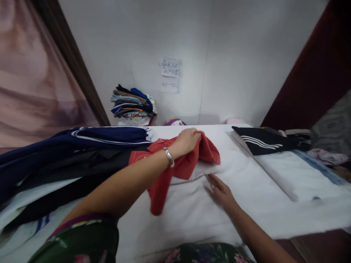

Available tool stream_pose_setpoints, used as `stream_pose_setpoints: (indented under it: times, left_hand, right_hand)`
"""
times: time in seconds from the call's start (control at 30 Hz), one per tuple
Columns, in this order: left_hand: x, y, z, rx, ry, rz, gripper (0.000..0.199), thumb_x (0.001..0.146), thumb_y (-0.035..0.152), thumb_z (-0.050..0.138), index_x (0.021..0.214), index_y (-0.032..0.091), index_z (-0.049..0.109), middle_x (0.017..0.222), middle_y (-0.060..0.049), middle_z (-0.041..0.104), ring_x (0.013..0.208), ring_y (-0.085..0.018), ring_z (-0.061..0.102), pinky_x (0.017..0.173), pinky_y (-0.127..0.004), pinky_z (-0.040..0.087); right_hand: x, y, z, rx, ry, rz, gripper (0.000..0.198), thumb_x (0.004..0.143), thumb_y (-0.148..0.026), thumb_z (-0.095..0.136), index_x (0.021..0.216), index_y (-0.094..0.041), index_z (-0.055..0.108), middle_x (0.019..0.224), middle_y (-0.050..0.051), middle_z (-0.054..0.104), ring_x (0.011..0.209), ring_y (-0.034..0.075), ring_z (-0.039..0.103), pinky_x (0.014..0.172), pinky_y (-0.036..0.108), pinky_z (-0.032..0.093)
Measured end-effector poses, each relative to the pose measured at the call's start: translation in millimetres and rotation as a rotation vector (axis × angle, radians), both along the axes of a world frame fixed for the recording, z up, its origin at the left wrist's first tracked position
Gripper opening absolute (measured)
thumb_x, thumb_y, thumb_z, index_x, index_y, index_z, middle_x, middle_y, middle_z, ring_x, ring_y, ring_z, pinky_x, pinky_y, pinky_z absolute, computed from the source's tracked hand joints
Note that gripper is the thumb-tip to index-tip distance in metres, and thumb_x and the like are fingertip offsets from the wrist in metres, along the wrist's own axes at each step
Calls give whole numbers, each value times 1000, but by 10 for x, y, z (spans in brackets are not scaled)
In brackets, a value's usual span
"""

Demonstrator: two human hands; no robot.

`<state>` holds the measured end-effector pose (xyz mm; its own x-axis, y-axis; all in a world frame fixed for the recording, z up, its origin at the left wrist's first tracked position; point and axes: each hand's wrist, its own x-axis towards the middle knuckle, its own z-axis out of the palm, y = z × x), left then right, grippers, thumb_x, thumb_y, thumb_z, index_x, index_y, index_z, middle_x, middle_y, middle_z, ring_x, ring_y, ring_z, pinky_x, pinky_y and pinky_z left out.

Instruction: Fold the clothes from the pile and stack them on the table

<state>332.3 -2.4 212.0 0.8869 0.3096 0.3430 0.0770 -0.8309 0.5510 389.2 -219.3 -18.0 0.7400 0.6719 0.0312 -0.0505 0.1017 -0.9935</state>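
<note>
My left hand, with a silver bangle on its wrist, is closed on a crumpled red garment. The garment is partly lifted off the white sheet, one narrow end hanging toward me; its exact kind is unclear. Below and to the right, my right hand is at the sheet, its fingertips pinched at the end of a raised crease that runs left under the red cloth. That hand is slightly blurred.
Dark trousers with white stripes lie spread on the left among other garments. A folded clothes stack stands at the back wall. On the right lie folded black striped clothing and a pale folded piece. Paper notes hang on the wall.
</note>
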Motion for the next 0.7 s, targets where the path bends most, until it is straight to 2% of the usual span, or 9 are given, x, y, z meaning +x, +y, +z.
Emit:
stream_pose_setpoints:
  times: [0.1, 0.17, 0.23, 0.33, 0.4, 0.47, 0.53, 0.6, 0.7]
  left_hand:
    - [38, -533, -355, -115, 75, -165, 23, 86, 25, 40, 76, 19, 59, 80, -5, 68, 73, -17, 60, 69, -29, 45]
    - [-2, -857, -638, -109, 174, -240, 22, 86, 27, 40, 77, 21, 59, 80, -6, 68, 72, -18, 62, 68, -31, 45]
    - [-92, -1150, -970, -49, 289, -291, 21, 87, 29, 40, 82, 22, 59, 80, -8, 68, 74, -22, 64, 69, -35, 45]
    - [-286, -1497, -1434, 58, 452, -359, 22, 85, 31, 43, 94, 23, 62, 92, -15, 69, 86, -29, 67, 72, -42, 46]
    - [-400, -1617, -1579, 78, 504, -424, 26, 84, 39, 47, 98, 25, 63, 96, -19, 68, 93, -32, 67, 72, -45, 46]
    - [-448, -1608, -1519, 57, 537, -522, 27, 82, 48, 51, 95, 28, 65, 93, -17, 69, 91, -31, 68, 69, -44, 46]
    - [-409, -1464, -1295, 25, 522, -582, 26, 83, 50, 50, 90, 31, 66, 87, -12, 71, 84, -27, 69, 68, -41, 47]
    - [-297, -1219, -1024, 48, 393, -491, 30, 88, 47, 46, 94, 27, 67, 95, -10, 72, 88, -25, 68, 76, -39, 49]
    - [-102, -804, -784, 189, 209, -309, 43, 84, 41, 57, 122, 23, 59, 127, -12, 63, 116, -28, 57, 98, -42, 43]
  right_hand:
    - [109, -62, 109, 282, 345, -99, 56, 78, -60, 65, 124, -30, 57, 121, 7, 67, 116, 27, 60, 104, 51, 42]
    - [181, -106, 189, 378, 507, -110, 54, 81, -66, 55, 120, -29, 58, 109, 6, 71, 106, 26, 66, 97, 49, 48]
    - [226, -134, 250, 394, 578, -88, 50, 83, -66, 53, 115, -28, 60, 105, 5, 73, 102, 25, 68, 92, 47, 51]
    - [238, -140, 285, 398, 550, -42, 41, 80, -50, 64, 115, -27, 62, 113, 4, 71, 110, 26, 64, 93, 44, 52]
    - [233, -136, 277, 412, 529, -45, 42, 76, -38, 71, 116, -27, 62, 118, 3, 70, 113, 26, 63, 95, 43, 50]
    - [239, -137, 256, 415, 527, -41, 46, 71, -30, 75, 115, -27, 63, 118, 3, 70, 112, 26, 63, 97, 43, 49]
    - [250, -140, 238, 388, 531, -8, 45, 70, -28, 77, 112, -25, 65, 115, 4, 71, 109, 26, 65, 98, 43, 48]
    - [251, -140, 238, 361, 522, 4, 40, 72, -31, 77, 110, -23, 66, 114, 5, 71, 107, 25, 66, 98, 41, 48]
    - [204, -143, 295, 339, 457, -27, 39, 78, -39, 73, 112, -22, 66, 119, 6, 69, 108, 23, 65, 100, 40, 47]
